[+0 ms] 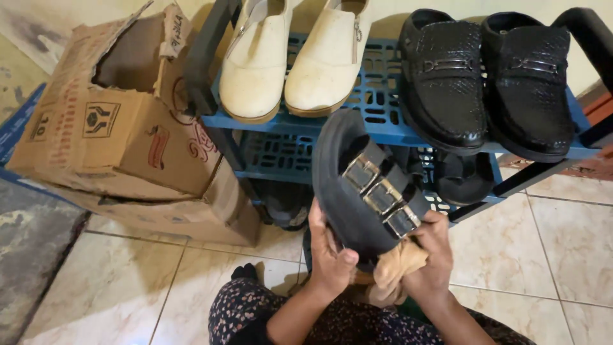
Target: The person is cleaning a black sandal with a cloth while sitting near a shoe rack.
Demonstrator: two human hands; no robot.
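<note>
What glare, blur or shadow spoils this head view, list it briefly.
Head view: glare glints off the black loafers and the sandal buckles; lower rack shelf sits in deep shadow; left hand and right hand are sharp; no motion blur.

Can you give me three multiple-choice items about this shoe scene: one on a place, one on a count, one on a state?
1. Where do the cream shoes stand?
A. On the top shelf of the blue rack, left of the black loafers
B. Inside the cardboard box
C. On the tiled floor

2. How many metal buckles show on the black sandal?
A. One
B. Three
C. Five

3. What is the state of the sandal?
A. Lying on the rack, untouched
B. Held up by both hands, with a tan cloth at the right hand
C. Worn on a foot

Answers:
1. A, the cream pair stands beside the loafers on the top shelf.
2. B, three buckles sit in a row.
3. B, the left hand and right hand grip it.
</note>
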